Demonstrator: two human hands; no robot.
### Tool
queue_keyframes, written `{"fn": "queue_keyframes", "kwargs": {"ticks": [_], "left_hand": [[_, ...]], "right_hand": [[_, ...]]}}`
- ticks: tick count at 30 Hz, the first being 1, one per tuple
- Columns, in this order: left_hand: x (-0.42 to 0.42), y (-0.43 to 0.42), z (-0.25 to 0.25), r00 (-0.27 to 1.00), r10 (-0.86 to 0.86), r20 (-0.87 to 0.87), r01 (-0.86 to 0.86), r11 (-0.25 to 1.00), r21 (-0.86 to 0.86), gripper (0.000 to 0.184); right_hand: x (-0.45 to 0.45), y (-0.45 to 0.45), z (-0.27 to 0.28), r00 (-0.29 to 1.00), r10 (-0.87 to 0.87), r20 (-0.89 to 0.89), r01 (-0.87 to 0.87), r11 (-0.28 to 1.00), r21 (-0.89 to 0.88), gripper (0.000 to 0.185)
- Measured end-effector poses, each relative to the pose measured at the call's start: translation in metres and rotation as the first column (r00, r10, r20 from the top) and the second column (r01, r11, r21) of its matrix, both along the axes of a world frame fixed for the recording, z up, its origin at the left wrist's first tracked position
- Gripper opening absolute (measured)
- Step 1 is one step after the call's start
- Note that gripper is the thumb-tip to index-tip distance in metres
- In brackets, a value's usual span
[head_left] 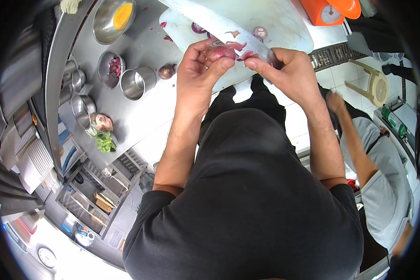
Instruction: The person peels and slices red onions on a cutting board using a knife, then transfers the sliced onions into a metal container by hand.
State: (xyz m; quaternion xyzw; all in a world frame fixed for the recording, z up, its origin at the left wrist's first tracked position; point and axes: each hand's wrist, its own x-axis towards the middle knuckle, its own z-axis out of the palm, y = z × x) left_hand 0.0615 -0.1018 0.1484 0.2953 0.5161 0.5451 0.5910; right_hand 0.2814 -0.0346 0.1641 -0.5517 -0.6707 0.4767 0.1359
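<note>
My left hand (pixel 198 70) is closed round a red onion (pixel 220 53), with its thumb along the front. In my right hand (pixel 289 72) is a knife (pixel 210 19); its broad blade slants up and left over the white cutting board (pixel 284 28), and the fingers hide its handle. My right thumb lies near a strip of onion skin (pixel 248 55) beside the blade, and more bits of skin cling to the metal. Cut onion pieces (pixel 260 32) lie on the board behind the blade. A whole onion (pixel 166 71) sits on the steel counter left of my left hand.
Left on the counter stand a bowl with something yellow (pixel 102 28), a bowl of chopped red pieces (pixel 106 74), an empty steel pot (pixel 134 84) and leafy greens (pixel 106 142). An orange scale (pixel 319 11) stands at back right. Another person (pixel 382 186) is close on my right, near a stool (pixel 375 86).
</note>
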Motion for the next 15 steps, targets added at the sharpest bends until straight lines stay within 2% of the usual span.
{"fn": "queue_keyframes", "kwargs": {"ticks": [5, 8, 15], "left_hand": [[0.0, 0.0, -0.003, 1.0, -0.005, -0.03, 0.005, 1.0, 0.021, 0.051], [0.001, -0.002, -0.002, 1.0, 0.0, -0.02, 0.0, 1.0, 0.03, 0.049], [0.008, 0.0, 0.014, 0.999, 0.009, -0.034, -0.01, 1.0, -0.022, 0.052]], "right_hand": [[0.001, 0.001, -0.005, 0.999, -0.021, -0.028, 0.021, 1.0, -0.021, 0.055], [-0.001, -0.002, -0.005, 0.996, -0.041, -0.085, 0.04, 0.999, -0.007, 0.07], [-0.001, 0.001, -0.008, 0.996, -0.04, -0.084, 0.042, 0.999, 0.019, 0.068]]}}
